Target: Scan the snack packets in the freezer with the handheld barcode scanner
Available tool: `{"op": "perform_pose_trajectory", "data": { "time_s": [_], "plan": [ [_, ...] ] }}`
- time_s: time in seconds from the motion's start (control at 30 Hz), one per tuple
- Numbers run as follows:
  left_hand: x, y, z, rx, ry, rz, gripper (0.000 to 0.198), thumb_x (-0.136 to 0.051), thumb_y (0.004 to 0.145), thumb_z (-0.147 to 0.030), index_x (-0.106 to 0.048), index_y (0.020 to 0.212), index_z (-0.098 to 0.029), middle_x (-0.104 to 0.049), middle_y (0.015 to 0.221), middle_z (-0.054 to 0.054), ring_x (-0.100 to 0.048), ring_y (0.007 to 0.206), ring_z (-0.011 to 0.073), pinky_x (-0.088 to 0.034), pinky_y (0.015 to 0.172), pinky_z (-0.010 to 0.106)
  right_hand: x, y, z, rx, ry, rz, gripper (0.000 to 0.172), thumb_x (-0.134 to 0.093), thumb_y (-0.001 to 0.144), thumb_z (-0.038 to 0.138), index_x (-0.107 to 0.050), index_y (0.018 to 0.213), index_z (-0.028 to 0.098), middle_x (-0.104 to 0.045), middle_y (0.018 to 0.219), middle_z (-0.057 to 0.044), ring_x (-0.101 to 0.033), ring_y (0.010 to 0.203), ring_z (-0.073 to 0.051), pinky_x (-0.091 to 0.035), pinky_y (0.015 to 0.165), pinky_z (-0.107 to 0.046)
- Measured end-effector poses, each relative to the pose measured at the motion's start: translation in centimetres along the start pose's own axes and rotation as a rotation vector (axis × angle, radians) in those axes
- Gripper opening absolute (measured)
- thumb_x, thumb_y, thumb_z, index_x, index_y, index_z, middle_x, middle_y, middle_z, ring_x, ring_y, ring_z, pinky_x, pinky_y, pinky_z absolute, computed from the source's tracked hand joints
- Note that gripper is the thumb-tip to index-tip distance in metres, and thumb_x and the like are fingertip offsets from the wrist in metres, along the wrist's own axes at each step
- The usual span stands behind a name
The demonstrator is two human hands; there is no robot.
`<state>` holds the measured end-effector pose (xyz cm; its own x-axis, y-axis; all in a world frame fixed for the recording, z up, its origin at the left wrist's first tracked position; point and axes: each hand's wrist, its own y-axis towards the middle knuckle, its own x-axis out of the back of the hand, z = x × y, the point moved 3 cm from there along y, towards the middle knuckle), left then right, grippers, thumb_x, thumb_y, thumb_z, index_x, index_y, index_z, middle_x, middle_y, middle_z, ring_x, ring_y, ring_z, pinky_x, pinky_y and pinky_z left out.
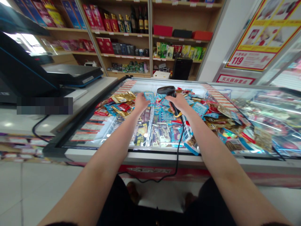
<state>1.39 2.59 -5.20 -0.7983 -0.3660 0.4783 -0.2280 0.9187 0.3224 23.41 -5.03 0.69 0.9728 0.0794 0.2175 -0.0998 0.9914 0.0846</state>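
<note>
My left hand (140, 102) is closed on a small blue snack packet (149, 96), held up above the glass lid of a chest freezer (98, 153). My right hand (180, 103) grips a black barcode scanner (167, 91) by its handle, its head level with the packet and close to it. A black cable (176, 157) hangs from the scanner down over the freezer's front edge. Several blue, red and gold snack packets (199, 108) lie spread on the glass around both hands.
A checkout counter (14, 121) with a dark till screen (21, 69) and a flat black device (72, 72) stands to the left. Wooden shelves (150, 34) of bottles and boxes fill the back wall. Another glass-topped freezer (277, 119) is at right.
</note>
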Motion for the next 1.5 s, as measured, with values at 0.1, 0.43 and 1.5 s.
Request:
{"op": "perform_pose_trajectory", "data": {
  "time_s": [0.1,0.43,1.5],
  "plan": [
    [-0.1,0.3,0.2,-0.008,-0.080,0.040,0.025,-0.066,0.065,-0.014,-0.067,0.090,-0.019,-0.071,0.079,0.002,-0.072,0.088,0.0260,-0.057,0.084,0.035,-0.1,0.2,-0.2,0.017,0.003,0.009,0.028,-0.075,0.087,0.028,-0.050,0.076,0.024,-0.055,0.046,0.002,-0.047,0.035,-0.013,-0.038,0.031,-0.025],
    [0.9,-0.7,-1.7,-0.018,-0.009,-0.075,0.020,-0.065,0.073,-0.012,-0.067,0.091,-0.021,-0.078,0.096,0.004,-0.073,0.097,0.0210,-0.057,0.093,0.030,-0.4,-0.1,0.2,0.033,0.033,0.057,0.032,-0.077,0.089,0.035,-0.049,0.078,0.024,-0.055,0.046,0.002,-0.047,0.035,-0.013,-0.040,0.032,-0.024],
    [0.4,-0.2,-0.8,-0.014,-0.045,-0.069,0.023,-0.063,0.073,-0.014,-0.067,0.095,-0.020,-0.079,0.098,0.006,-0.074,0.097,0.0217,-0.058,0.090,0.032,-0.7,-0.4,0.2,0.060,0.001,0.178,0.032,-0.075,0.090,0.035,-0.050,0.073,0.023,-0.057,0.048,-0.001,-0.048,0.038,-0.013,-0.039,0.037,-0.025]
  ]
}}
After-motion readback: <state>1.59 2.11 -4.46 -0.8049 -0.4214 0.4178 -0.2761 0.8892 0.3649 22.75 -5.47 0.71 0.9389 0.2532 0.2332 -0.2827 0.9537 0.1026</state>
